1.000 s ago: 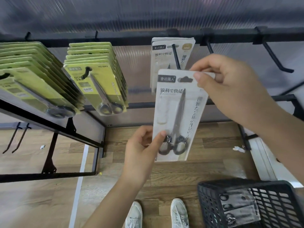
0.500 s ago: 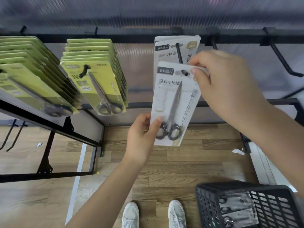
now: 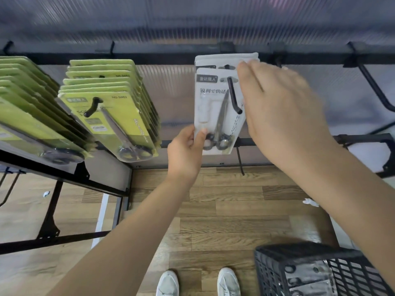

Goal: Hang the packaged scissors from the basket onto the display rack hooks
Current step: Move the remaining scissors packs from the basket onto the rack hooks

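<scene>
Scissors pack (image 3: 218, 112) sits threaded on the hook (image 3: 234, 97) at upper centre. Left hand (image 3: 186, 152) pinches its lower corner; right hand (image 3: 277, 107), fingers straight, holds nothing. Next, I judge: release, then fetch another pack from the basket (image 3: 267, 265).

Bare forearms, no sleeves; white sneakers (image 3: 197, 283) with laces on both feet.

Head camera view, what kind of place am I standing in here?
Likely a shop aisle or mock retail display: a black display rack with hooks, rows of green scissors packs, and a stocking basket on the floor.
</scene>
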`<state>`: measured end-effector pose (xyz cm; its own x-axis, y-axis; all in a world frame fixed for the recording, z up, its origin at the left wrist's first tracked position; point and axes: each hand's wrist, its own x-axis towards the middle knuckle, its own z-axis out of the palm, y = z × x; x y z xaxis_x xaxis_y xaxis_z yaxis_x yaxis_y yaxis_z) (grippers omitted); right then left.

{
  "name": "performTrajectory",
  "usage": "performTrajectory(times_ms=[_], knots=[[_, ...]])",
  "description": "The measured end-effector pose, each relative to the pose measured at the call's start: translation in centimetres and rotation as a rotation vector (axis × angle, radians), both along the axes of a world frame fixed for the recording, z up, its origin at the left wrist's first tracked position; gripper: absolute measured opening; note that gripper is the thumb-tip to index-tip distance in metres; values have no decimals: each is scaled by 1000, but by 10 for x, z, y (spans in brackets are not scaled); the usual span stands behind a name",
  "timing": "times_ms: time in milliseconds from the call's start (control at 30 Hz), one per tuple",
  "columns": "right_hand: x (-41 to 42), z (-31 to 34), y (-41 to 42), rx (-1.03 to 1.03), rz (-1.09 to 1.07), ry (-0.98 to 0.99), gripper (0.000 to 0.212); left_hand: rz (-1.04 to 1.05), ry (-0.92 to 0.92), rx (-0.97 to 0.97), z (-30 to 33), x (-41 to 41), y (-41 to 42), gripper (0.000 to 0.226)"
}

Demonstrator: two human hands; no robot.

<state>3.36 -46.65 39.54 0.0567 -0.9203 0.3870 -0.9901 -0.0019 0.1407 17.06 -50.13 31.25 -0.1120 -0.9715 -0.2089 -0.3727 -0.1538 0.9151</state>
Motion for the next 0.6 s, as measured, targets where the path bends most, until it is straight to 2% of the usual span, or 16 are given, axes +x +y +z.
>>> performTrajectory(times_ms=[100,233,333,467,600], knots=[[1,1,-1,56,-37,30,62,-7,-79,-18,1,-3,-9,21],[0,-4,1,32,-51,30,63,-11,-165,-53,4,-5,-11,27],[4,-2,6,-7,-19,26,60,-39,-187,-145,4,-2,-7,30],[9,5,26,-54,-27,1,53,-117,-283,-289,20,6,7,49],[9,21,55,-19,-89,-28,57,-198,-314,-430,51,21,18,45]])
